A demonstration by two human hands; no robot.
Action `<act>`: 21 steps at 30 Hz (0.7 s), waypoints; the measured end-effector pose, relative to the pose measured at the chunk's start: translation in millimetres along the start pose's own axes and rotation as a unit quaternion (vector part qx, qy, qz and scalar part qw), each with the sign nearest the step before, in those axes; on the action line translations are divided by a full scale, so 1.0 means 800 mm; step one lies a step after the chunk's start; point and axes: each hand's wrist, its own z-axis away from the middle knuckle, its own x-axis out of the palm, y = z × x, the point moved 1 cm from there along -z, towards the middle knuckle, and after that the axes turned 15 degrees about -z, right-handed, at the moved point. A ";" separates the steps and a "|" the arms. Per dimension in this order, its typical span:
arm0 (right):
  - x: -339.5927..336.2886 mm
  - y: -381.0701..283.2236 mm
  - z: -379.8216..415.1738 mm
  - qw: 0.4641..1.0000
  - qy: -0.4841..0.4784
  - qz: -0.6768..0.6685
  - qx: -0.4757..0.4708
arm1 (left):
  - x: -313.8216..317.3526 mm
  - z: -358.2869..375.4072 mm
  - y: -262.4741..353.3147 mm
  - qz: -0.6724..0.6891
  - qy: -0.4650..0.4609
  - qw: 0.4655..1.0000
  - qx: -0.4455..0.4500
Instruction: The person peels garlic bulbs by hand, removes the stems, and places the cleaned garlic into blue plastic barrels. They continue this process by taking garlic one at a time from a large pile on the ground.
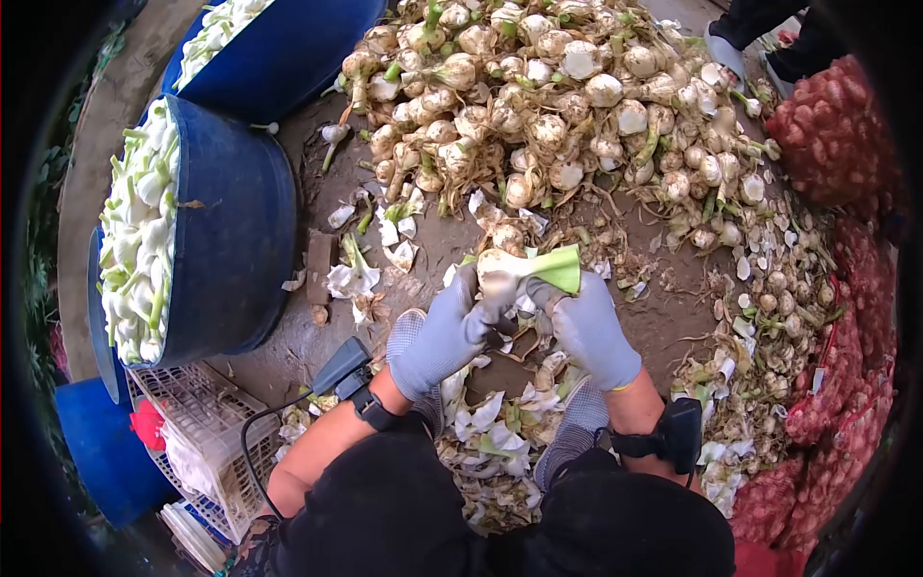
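Observation:
A garlic bulb (503,269) with a thick green-white stem is held between my gloved hands, its bulb end to the left. My left hand (444,332), in a grey glove, has its fingers closed round the bulb end. The fingers of my right hand (588,327), gloved too, are closed on the stem below its flared green end. Pale peeled skins (495,433) lie on the ground beneath both hands and between my feet. Just beyond the hands, a large heap of unpeeled garlic bulbs (548,130) covers the ground.
Blue tubs (236,231) of cleaned garlic stand at the left. Below them is a white plastic crate (207,438). Red mesh sacks (832,130) line the right side. Another person's shoe (724,50) shows at the top right. A brown block (321,267) lies beside the tub.

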 end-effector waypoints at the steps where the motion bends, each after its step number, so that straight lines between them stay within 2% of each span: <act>1: 0.002 -0.003 0.000 0.996 -0.005 0.082 -0.032 | -0.012 0.002 0.002 0.104 -0.067 0.991 -0.050; 2: 0.005 -0.005 -0.001 0.984 -0.011 0.165 -0.063 | -0.017 0.003 0.002 0.206 -0.133 0.964 -0.099; 3: 0.006 0.008 -0.001 0.979 -0.037 0.195 -0.054 | -0.020 -0.003 -0.001 0.253 -0.084 0.952 -0.153; 4: 0.017 0.009 0.012 0.984 -0.066 0.136 -0.096 | -0.015 -0.012 -0.022 0.065 0.078 0.994 -0.044; 5: 0.025 0.015 0.020 0.992 -0.084 0.094 -0.024 | -0.011 -0.010 -0.043 0.040 0.067 0.994 -0.078; 6: 0.029 0.021 0.024 0.992 -0.103 0.051 0.049 | -0.017 -0.014 -0.028 0.014 0.058 0.992 -0.114; 7: 0.029 0.028 0.020 0.992 -0.105 0.051 0.051 | -0.011 -0.010 -0.033 0.041 0.104 0.989 -0.099; 8: 0.026 0.039 0.013 0.996 -0.065 0.015 0.052 | -0.013 -0.006 -0.027 0.041 0.104 0.989 -0.101; 9: 0.027 0.040 0.010 0.998 -0.023 -0.021 0.052 | -0.019 -0.004 -0.011 0.018 0.088 0.996 -0.024; 10: 0.028 0.038 0.012 0.998 -0.023 -0.022 0.051 | -0.022 -0.003 0.001 -0.004 0.071 0.996 0.054; 11: 0.033 0.032 0.017 0.993 -0.088 -0.066 0.051 | -0.020 0.000 0.003 -0.032 -0.004 0.999 0.006; 12: 0.039 0.028 0.021 0.981 -0.152 -0.110 0.051 | -0.029 0.003 0.031 0.210 -0.129 0.952 -0.180; 14: 0.034 0.028 0.019 0.977 -0.167 -0.117 0.070 | -0.021 0.001 0.000 0.211 -0.043 0.970 -0.117; 15: 0.027 0.017 0.015 0.985 -0.112 0.127 0.014 | -0.026 0.000 -0.003 0.211 -0.042 0.970 -0.116; 16: 0.017 0.008 0.010 0.930 -0.050 0.363 -0.042 | -0.029 -0.001 -0.006 0.298 -0.065 0.944 -0.129; 17: 0.000 0.025 -0.003 0.900 0.021 0.412 -0.140 | -0.031 0.002 -0.007 0.383 -0.088 0.909 -0.142; 18: -0.006 0.025 -0.002 0.900 0.020 0.412 -0.138 | -0.030 0.003 -0.006 0.383 -0.087 0.908 -0.144; 20: -0.011 0.020 -0.002 0.873 0.007 0.485 -0.053 | -0.029 0.001 0.000 0.480 -0.068 0.867 -0.113; 21: -0.002 0.020 0.007 0.867 -0.117 0.483 -0.011 | -0.033 0.001 -0.006 0.193 -0.039 0.980 0.026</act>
